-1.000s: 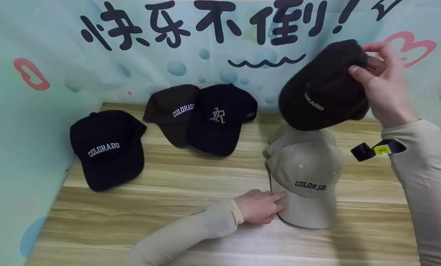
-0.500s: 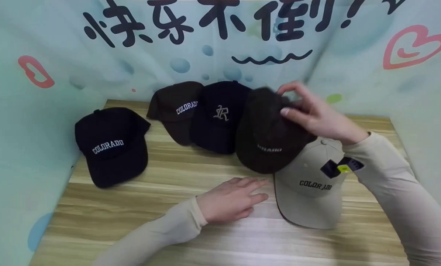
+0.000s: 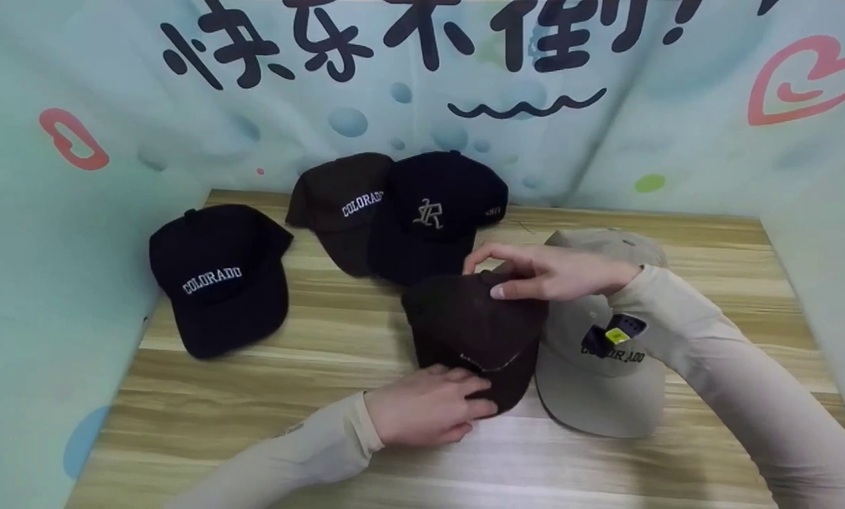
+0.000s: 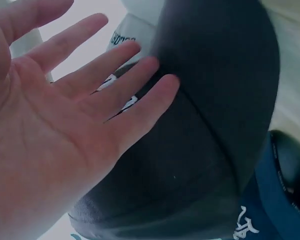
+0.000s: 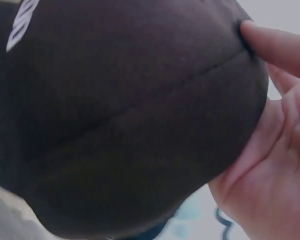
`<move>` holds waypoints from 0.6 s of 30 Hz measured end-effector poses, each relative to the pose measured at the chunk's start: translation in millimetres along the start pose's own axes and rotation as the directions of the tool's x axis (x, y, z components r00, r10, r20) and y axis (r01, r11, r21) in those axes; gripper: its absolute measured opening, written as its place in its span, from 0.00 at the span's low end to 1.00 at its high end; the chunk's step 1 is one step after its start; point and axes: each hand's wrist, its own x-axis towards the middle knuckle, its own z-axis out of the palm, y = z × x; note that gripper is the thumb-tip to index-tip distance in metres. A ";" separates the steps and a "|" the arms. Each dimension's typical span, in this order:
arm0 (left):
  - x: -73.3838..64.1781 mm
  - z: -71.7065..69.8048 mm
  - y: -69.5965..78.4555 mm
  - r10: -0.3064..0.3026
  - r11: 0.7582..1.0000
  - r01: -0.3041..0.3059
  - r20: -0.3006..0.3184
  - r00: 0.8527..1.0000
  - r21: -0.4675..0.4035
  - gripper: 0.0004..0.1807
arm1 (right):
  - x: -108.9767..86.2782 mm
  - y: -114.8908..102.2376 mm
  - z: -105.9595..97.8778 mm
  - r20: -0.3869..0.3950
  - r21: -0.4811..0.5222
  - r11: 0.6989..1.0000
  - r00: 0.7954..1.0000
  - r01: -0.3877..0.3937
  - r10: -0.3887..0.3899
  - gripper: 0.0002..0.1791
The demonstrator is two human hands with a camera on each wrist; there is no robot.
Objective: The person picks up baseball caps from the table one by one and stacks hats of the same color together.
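Observation:
My right hand (image 3: 553,274) holds a dark brown baseball cap (image 3: 475,318) by the top of its crown, in the middle of the table. The right wrist view shows the thumb (image 5: 280,47) pressed into the crown beside the fingers. The cap's brim points toward me and its white lettering is mostly out of sight. My left hand (image 3: 422,410) lies at the left side of the brim, fingers extended over it. In the left wrist view those fingers (image 4: 140,107) are straight and spread in front of the dark cap. Beige caps (image 3: 602,403), one with COLORADO lettering, stand just right of the brown cap.
At the left sits a black COLORADO cap (image 3: 217,283). Toward the back, a navy cap with an R emblem (image 3: 429,226) overlaps another brown COLORADO cap (image 3: 341,205). A printed cloth backdrop (image 3: 351,71) encloses the wooden table (image 3: 182,417) at the back and sides.
My right hand has brought the brown cap from above the beige caps leftward and down to the middle. My left hand has left the beige brim and moved to the brown one.

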 end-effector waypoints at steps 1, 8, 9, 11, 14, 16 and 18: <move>0.4 1.6 0.6 -0.002 1.000 0.002 0.020 1.000 0.006 0.18 | 2.1 3.8 1.3 -0.019 -0.008 1.000 1.000 0.000 0.000 0.18; 5.2 9.7 -2.9 -0.042 0.998 0.047 0.143 0.989 -0.030 0.20 | 11.3 19.7 7.2 -0.298 -0.264 0.961 0.954 -0.080 -0.002 0.22; 5.7 11.4 -4.7 -0.041 0.998 0.048 0.144 0.989 -0.046 0.20 | 10.8 20.9 9.2 -0.327 -0.292 0.950 0.945 -0.112 0.010 0.23; 6.6 15.0 -9.1 -0.040 0.995 0.053 0.150 0.988 -0.086 0.21 | 9.5 21.6 14.7 -0.375 -0.355 0.921 0.927 -0.161 0.017 0.26; 7.3 20.4 -18.0 -0.011 0.987 0.031 0.124 0.992 -0.157 0.20 | 3.7 20.3 29.1 -0.435 -0.463 0.867 0.900 -0.187 -0.039 0.30; 7.9 22.5 -25.1 0.010 0.979 0.012 0.105 0.994 -0.206 0.20 | -2.4 18.0 42.4 -0.457 -0.527 0.827 0.886 -0.197 -0.080 0.30; 7.8 23.4 -32.0 0.022 0.971 -0.001 0.086 0.996 -0.240 0.19 | -8.1 16.8 58.1 -0.463 -0.580 0.790 0.879 -0.200 -0.117 0.28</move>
